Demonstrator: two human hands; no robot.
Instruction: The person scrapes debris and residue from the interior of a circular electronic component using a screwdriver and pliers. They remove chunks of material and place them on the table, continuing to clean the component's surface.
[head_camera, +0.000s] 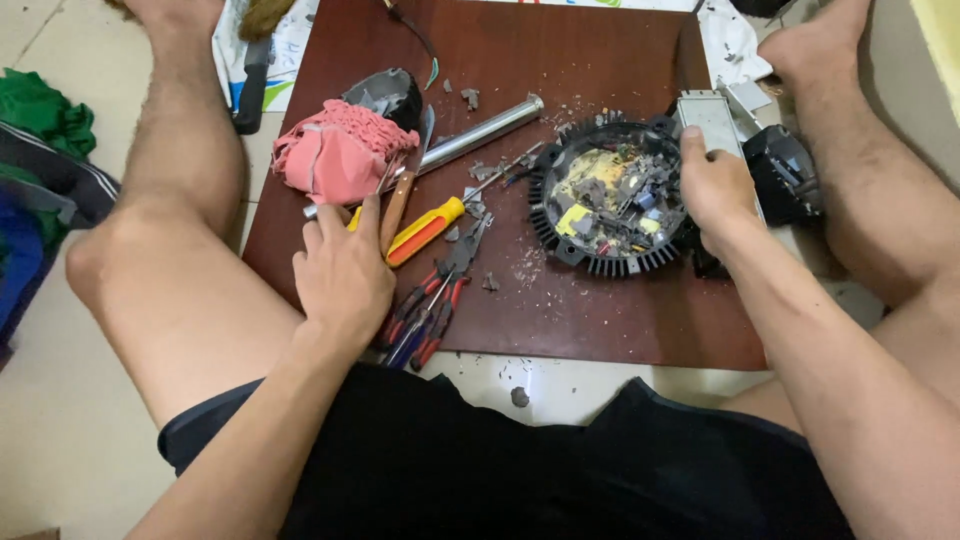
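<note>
- Head view, looking down: a person sits on a pale floor with both legs spread around a low dark red-brown table (600, 320)
- Two bare hands show. The left hand (343, 275) lies palm down on the near left of the table, its fingers (368, 215) loosely spread over a wooden tool handle (396, 212), touching it rather than clenched around it
- The right hand (712, 185) is closed on the right rim of one round black finned housing (608, 195), which sits right of the table's middle
- That housing is open at the top and holds a jumble of broken circuit parts: yellow, grey and blue pieces, too small to count
- One flat silver metal box (708, 118) lies just behind the right hand, partly covered by it; a black object (790, 170) beside it is half hidden by the wrist
- One screwdriver with a yellow and orange handle (428, 228) lies just right of the left hand
- Red-handled pliers (440, 300) lie near the table's front edge; several handles overlap and the left hand hides part of them, so the count is unclear
- One silver metal tube (478, 132) lies slantwise, its lower end hidden under one crumpled pink cloth (335, 150)
- A dark grey object (388, 92) peeks out behind the cloth
- Small grey fragments are scattered over the table
- Green and blue fabric at the left edge is cut off
</note>
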